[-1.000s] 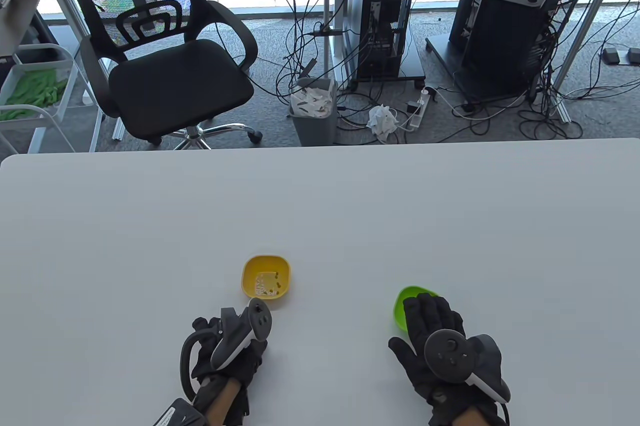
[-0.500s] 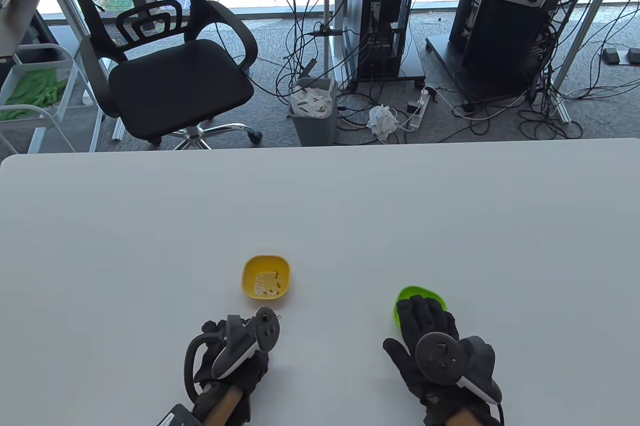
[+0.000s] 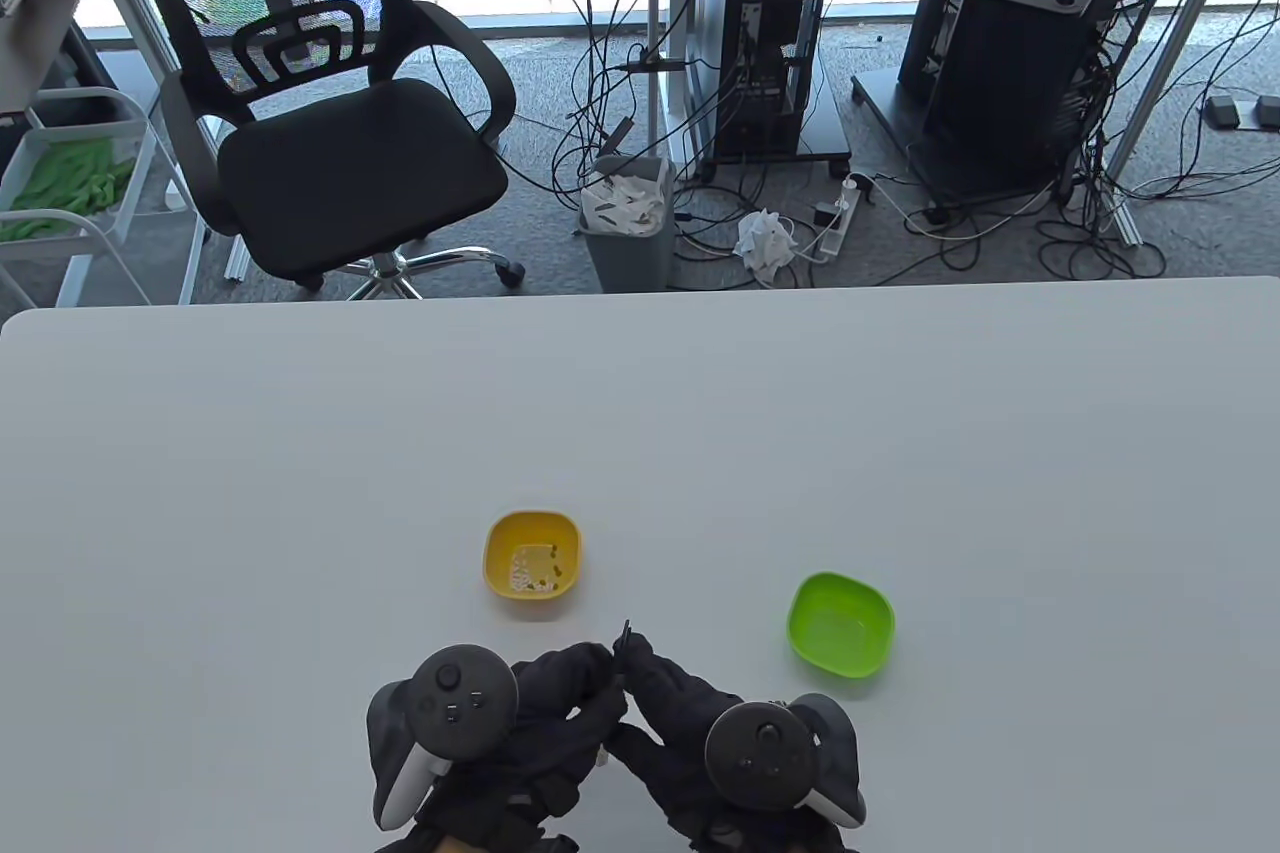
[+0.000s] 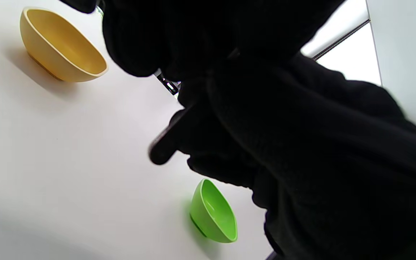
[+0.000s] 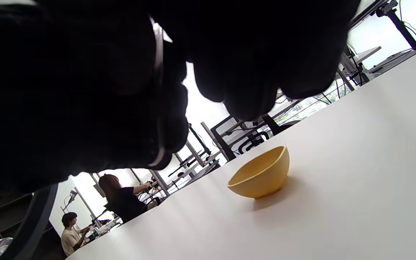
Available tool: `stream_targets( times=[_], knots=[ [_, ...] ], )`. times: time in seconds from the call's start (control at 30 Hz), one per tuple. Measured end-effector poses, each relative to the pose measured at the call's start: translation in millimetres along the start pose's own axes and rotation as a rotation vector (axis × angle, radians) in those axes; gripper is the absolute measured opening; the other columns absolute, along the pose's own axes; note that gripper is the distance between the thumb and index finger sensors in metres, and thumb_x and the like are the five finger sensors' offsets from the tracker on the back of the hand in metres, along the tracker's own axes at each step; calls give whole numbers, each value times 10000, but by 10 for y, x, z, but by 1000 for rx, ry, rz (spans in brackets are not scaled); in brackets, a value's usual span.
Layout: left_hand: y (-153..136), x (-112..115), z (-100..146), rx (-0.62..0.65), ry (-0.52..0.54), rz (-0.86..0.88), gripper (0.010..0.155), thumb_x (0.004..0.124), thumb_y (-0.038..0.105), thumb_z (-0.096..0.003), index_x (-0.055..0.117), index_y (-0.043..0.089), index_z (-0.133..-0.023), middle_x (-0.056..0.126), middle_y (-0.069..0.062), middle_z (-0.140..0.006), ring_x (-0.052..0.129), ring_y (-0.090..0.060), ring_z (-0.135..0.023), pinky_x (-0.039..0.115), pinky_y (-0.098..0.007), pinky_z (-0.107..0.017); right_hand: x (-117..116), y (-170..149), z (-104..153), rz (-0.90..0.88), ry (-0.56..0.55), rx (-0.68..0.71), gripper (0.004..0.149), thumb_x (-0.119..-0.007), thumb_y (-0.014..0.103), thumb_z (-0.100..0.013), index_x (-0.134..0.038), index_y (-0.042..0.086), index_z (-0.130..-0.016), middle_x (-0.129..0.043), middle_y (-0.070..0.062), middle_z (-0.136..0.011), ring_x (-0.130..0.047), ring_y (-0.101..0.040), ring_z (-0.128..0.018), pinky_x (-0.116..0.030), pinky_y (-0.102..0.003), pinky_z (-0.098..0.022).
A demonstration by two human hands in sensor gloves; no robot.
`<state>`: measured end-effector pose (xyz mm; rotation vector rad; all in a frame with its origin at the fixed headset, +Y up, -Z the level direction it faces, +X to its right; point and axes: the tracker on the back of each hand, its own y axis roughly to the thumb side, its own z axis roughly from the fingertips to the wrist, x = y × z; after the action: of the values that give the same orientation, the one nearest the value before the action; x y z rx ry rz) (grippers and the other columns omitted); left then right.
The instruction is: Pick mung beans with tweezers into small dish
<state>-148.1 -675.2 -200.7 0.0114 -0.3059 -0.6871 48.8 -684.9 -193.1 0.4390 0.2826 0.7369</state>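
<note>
A yellow dish holds white grains and a few dark mung beans. An empty green dish stands to its right. My two hands meet at the table's front, just in front of the yellow dish. The left hand and the right hand both grip thin dark tweezers, whose tips stick out away from me between the fingertips. The tweezers' blunt end shows in the left wrist view, below my dark fingers. Both dishes show there: the yellow dish and the green dish.
The white table stretches far beyond the dishes. Behind its far edge stand an office chair, a bin and computer towers with cables. The right wrist view shows the yellow dish from the side.
My right hand left the green dish and moved left to the left hand. My left hand moved right and turned over. Both now hold the tweezers between them.
</note>
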Motion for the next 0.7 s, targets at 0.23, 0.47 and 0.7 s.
stream_targets(
  times=[0.23, 0.47, 0.7],
  knots=[
    [-40, 26, -26, 14, -41, 31, 554, 753, 448, -523, 747, 96, -950, 844, -105, -922, 797, -408, -877, 442, -652, -747, 76, -56, 25, 36, -104, -13, 516, -884, 343, -461, -794, 128, -921, -969, -134, -764, -1041, -285, -582, -912, -464, -465],
    [-201, -202, -143, -62, 46, -321, 709, 846, 498, -480, 610, 179, -1066, 668, -80, -1095, 615, -426, -1037, 330, -655, -789, 352, -248, 114, 221, -39, -115, 489, -775, 299, -502, -804, 72, -934, -915, -140, -702, -948, -232, -493, -849, -468, -437],
    [-735, -452, -724, -121, -77, -546, 1029, 907, 588, -380, 290, 278, -1143, 288, -51, -1230, 280, -421, -1153, 163, -636, -806, 529, -484, 195, 295, -44, -209, 478, -763, 289, -496, -827, 62, -913, -914, -128, -653, -916, -164, -380, -858, -391, -337]
  ],
)
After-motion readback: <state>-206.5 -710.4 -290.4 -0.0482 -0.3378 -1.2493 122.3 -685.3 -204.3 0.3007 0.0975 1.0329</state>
